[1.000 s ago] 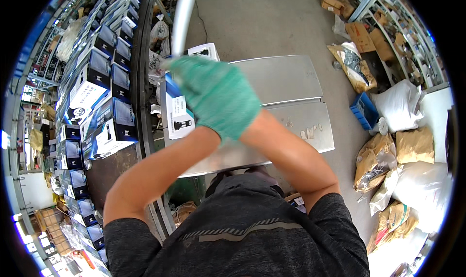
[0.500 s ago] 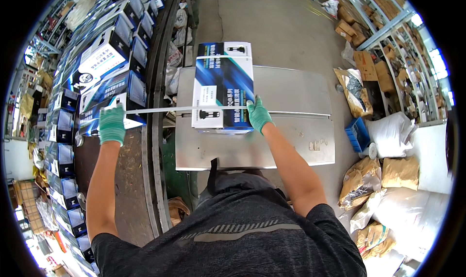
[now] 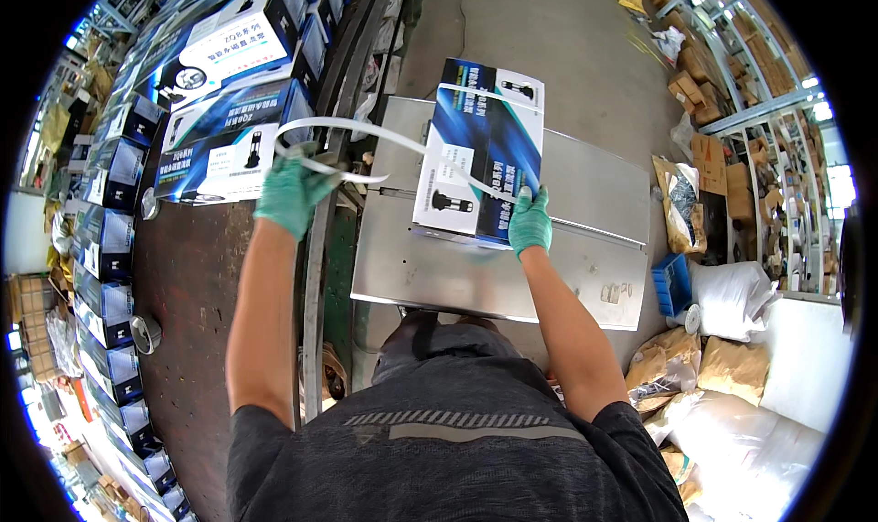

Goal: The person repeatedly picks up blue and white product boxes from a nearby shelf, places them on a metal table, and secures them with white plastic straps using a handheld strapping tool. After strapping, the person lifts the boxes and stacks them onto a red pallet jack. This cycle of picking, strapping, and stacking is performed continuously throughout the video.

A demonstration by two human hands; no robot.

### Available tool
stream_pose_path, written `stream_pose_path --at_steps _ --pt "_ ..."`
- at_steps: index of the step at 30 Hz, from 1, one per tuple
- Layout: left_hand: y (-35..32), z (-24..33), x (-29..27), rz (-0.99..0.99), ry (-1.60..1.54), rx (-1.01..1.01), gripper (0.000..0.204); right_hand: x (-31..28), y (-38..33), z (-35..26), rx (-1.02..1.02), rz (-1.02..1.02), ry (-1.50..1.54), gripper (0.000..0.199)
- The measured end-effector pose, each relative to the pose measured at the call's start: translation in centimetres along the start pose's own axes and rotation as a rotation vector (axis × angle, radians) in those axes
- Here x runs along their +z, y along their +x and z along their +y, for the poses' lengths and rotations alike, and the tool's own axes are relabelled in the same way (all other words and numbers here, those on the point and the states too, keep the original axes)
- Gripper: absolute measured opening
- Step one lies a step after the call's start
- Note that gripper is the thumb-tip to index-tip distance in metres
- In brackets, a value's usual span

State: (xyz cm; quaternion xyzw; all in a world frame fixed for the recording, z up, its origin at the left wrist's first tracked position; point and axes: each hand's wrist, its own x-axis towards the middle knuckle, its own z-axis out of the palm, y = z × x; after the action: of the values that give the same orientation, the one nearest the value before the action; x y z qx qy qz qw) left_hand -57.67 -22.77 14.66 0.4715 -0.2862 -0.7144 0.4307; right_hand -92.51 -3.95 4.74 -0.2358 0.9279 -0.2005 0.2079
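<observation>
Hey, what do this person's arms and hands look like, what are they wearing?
Both hands wear green knit gloves that end at the wrist: the left hand and the right hand. The forearms are bare, with no watch or band in view. A dark grey short-sleeved shirt with a lighter band across it covers the shoulders and upper arms.

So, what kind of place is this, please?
Probably a packing or shipping area in a warehouse. Rows of identical blue boxes line the left, one box lies on a steel table with a white strap around it, and sacks sit on the floor.
</observation>
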Motion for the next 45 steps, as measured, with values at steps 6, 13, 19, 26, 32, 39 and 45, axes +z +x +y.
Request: stream_pose_path --at_steps 6,13,19,26,32,39,45 --pt "9.3 -12.6 -3.7 0.199 -0.322 -0.264 0.039 0.2 -0.2 -0.6 -0.003 0.03 -0.002 0.07" --pt "12.1 -17.3 -5.0 0.368 -0.276 -0.189 0.032 0.6 0.1 0.5 -0.032 0.054 0.003 0.067" --pt "12.6 -20.9 -3.0 0.286 -0.205 -0.164 0.032 1.0 0.2 0.2 -0.049 0.07 0.044 0.067" --pt "12.0 -21.7 -1.9 0.244 -0.194 -0.168 0.03 0.7 0.0 0.1 -0.028 0.059 0.077 0.067" --pt "10.8 -21.3 -1.9 0.094 -0.105 -0.131 0.031 0.9 0.2 0.3 -0.032 0.064 0.084 0.07" --pt "6.2 -21.0 1.6 -0.502 0.596 0.075 0.049 1.1 0.5 0.6 -0.013 0.047 0.041 0.069" --pt "3.6 -18.6 4.6 -0.291 0.547 -0.062 0.042 0.4 0.1 0.3 0.026 0.007 0.071 0.069"
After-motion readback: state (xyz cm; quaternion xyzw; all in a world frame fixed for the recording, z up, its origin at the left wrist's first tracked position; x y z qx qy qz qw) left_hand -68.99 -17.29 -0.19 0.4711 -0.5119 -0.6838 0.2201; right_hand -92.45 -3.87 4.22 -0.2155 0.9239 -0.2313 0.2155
